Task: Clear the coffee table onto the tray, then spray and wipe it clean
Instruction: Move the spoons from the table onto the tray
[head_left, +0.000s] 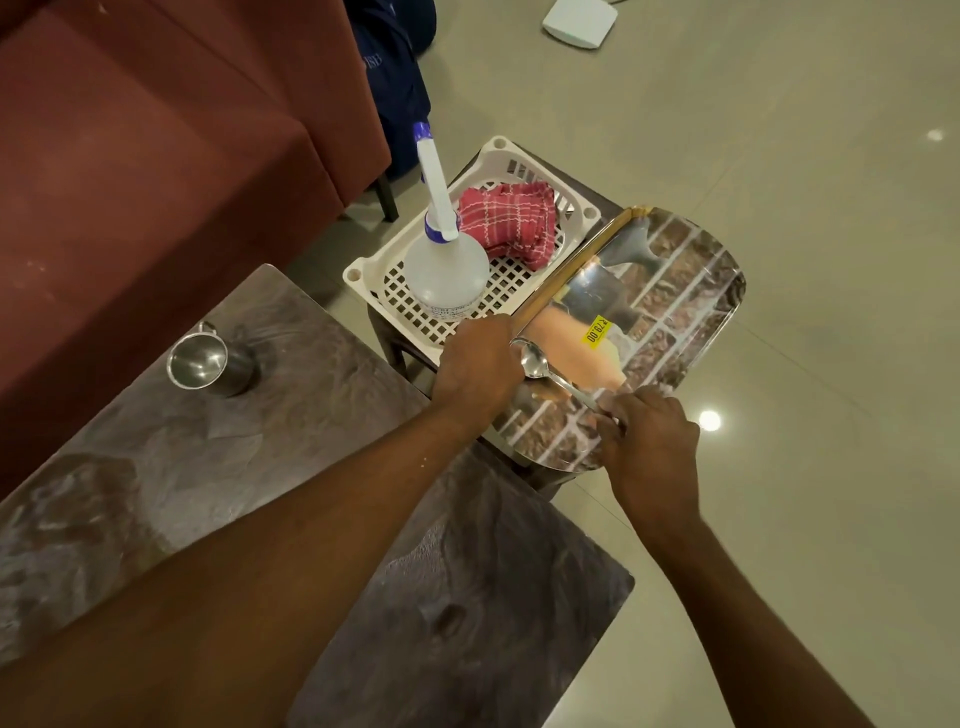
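— Nearest of all is the left forearm (249, 561), crossing the dark stone-patterned tabletop (156, 467). What is its grip doing?

— The left grip (475, 366) is curled over the near rim of the glossy oblong tray printed with a brick wall (691, 291), steadying it. Its fingertips are hidden, so I judge the hold by the curl. The right grip (647, 441) pinches the handle of the shiny steel spoon (537, 361). The spoon's bowl already lies on the tray, just beside the left knuckles.

— So the step is setting the spoon down?

— I'd say so. Best to lower the handle flat before letting go, pointing it inward. The tray seems to jut out past what carries it, so a spoon released near the edge could slide off. Keep the left hold firm until the spoon lies quiet.

— What's left to clear?

— The small steel cup with a handle (200, 361) stands on the tabletop, well apart from the tray. Leave room for it in the tray's middle. The clear plastic spray bottle with a blue-and-white nozzle (447, 270) and the folded red checked cloth (511, 218) sit in the white plastic lattice basket (371, 262), ready for wiping.
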